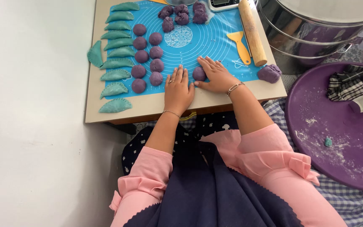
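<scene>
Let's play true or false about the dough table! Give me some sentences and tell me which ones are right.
1. The right hand touches a purple ball. True.
2. The rolling pin is in the left hand. False: it lies on the blue mat, and the left hand rests flat, holding nothing.
3. The green dumplings sit along the mat's left side. True.
4. The yellow scraper lies in the purple tray. False: it lies on the mat beside the rolling pin.
5. The mat is red. False: it is blue.
</scene>
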